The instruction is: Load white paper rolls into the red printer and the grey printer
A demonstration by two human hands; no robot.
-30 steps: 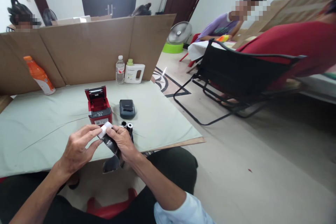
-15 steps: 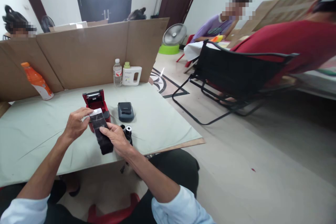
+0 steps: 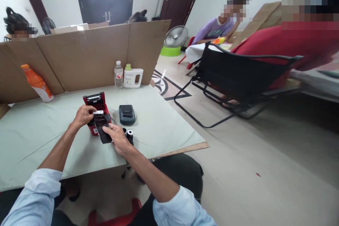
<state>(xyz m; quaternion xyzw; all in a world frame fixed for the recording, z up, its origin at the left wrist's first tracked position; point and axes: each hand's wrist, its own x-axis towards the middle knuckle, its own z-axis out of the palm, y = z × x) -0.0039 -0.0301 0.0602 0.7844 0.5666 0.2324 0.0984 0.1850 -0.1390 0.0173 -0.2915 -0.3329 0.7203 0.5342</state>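
Black and glossy, the ribbon strip (image 3: pixel 101 127) hangs stretched between our two hands just above the red printer (image 3: pixel 97 111), whose lid stands open. Our left hand (image 3: pixel 84 114) pinches the strip's upper end, with a pale patch on it, against the printer's top. Our right hand (image 3: pixel 116 137) pinches the lower end between thumb and fingers. Just beside that hand stand small black rolls (image 3: pixel 128 135). A dark grey printer (image 3: pixel 126 113) lies near on the pale green surface (image 3: pixel 164 120). Farther back stand a water bottle (image 3: pixel 118 75), a white jug (image 3: pixel 132 76) and an orange bottle (image 3: pixel 37 82) against the cardboard screen (image 3: pixel 87 53).
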